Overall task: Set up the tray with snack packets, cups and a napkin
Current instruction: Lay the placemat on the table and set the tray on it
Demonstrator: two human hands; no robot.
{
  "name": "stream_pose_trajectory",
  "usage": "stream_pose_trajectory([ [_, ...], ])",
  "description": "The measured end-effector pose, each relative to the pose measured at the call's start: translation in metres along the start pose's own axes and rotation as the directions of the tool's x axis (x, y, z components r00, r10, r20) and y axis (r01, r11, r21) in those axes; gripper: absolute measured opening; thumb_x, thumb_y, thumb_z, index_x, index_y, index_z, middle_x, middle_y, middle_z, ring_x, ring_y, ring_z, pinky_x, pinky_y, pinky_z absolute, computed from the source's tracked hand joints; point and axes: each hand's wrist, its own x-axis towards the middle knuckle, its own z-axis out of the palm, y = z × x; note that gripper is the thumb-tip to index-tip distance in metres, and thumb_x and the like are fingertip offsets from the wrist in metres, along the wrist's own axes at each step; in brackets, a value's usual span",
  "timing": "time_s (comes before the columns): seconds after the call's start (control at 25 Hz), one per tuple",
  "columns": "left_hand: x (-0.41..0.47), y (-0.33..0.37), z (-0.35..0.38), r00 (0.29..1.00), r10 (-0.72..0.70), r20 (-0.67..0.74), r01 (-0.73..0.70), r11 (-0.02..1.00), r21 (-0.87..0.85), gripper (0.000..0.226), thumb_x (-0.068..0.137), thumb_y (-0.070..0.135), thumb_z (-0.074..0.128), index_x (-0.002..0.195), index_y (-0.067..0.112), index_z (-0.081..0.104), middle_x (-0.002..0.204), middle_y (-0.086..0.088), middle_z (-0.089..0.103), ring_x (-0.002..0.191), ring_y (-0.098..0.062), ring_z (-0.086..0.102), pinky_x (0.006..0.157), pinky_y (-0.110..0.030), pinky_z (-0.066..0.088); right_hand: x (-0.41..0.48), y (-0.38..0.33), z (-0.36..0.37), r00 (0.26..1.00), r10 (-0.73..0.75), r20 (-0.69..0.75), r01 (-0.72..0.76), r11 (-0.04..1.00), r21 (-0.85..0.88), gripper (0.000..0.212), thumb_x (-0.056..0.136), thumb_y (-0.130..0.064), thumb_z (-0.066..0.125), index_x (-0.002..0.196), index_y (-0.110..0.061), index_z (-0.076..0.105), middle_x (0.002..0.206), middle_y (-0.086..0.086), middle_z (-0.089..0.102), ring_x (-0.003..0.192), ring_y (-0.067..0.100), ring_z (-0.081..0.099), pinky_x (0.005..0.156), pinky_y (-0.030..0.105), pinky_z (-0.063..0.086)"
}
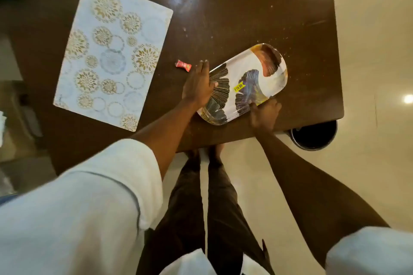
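Note:
A white oblong tray [263, 69] with dark and orange fan patterns and a yellow price sticker lies at an angle on the brown table. My left hand [199, 85] grips its left rim, thumb over the edge. My right hand [264, 114] holds the near rim, fingers curled on it. A small red snack packet [183, 66] lies on the table just left of my left hand. Nothing is on the tray.
A pale placemat [111, 53] with gold and grey circles lies on the left part of the table [245, 13]. A dark round bin [315, 136] stands on the floor under the table's near right corner. My legs stand at the near edge.

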Motion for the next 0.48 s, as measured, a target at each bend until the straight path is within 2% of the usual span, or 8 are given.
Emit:
stream_pose_trajectory([
  [0.12,0.035,-0.003,0.004,0.996,-0.016,-0.084,0.016,1.0,-0.003,0.055,0.102,0.028,0.061,0.152,0.011,0.046,0.152,-0.013,0.051,0.141,-0.031,0.048,0.108,-0.044,0.05,0.013,0.012,0.012,0.964,0.248,-0.092,-0.227,0.954,0.195,0.061,0.093,-0.03,0.075,0.136,0.006,0.052,0.138,0.023,0.058,0.129,0.038,0.056,0.107,0.041,0.045],
  [0.24,0.05,0.001,0.004,0.997,0.009,-0.075,-0.013,0.999,-0.052,0.032,0.102,0.023,0.061,0.132,0.012,0.066,0.13,-0.009,0.069,0.12,-0.026,0.065,0.095,-0.039,0.056,0.02,0.017,0.02,0.952,0.305,-0.017,-0.287,0.911,0.296,0.05,0.092,-0.031,0.078,0.124,0.005,0.063,0.124,0.023,0.07,0.116,0.038,0.067,0.1,0.045,0.054],
  [0.32,0.056,0.004,0.006,0.998,0.024,-0.053,-0.027,0.998,-0.054,0.027,0.102,0.022,0.061,0.125,0.012,0.07,0.123,-0.009,0.072,0.113,-0.025,0.067,0.091,-0.038,0.056,0.025,0.019,0.024,0.936,0.349,0.029,-0.334,0.865,0.374,0.042,0.093,-0.028,0.078,0.116,0.004,0.066,0.117,0.024,0.072,0.102,0.036,0.069,0.097,0.05,0.056],
  [0.4,0.067,0.002,0.012,0.999,0.031,-0.031,-0.032,0.997,-0.064,0.026,0.101,0.023,0.061,0.123,0.012,0.072,0.122,-0.01,0.072,0.111,-0.025,0.067,0.093,-0.039,0.057,0.033,0.025,0.03,0.923,0.377,0.079,-0.37,0.811,0.453,0.031,0.093,-0.024,0.078,0.108,0.0,0.065,0.104,0.02,0.069,0.09,0.029,0.063,0.094,0.052,0.057],
  [0.48,0.078,0.007,0.014,0.999,0.042,-0.006,-0.042,0.996,-0.082,0.025,0.1,0.024,0.062,0.119,0.012,0.074,0.118,-0.01,0.073,0.107,-0.025,0.068,0.092,-0.04,0.057,0.036,0.026,0.034,0.916,0.39,0.093,-0.385,0.789,0.478,0.031,0.093,-0.021,0.078,0.112,0.001,0.066,0.096,0.015,0.067,0.083,0.026,0.063,0.087,0.05,0.06],
])
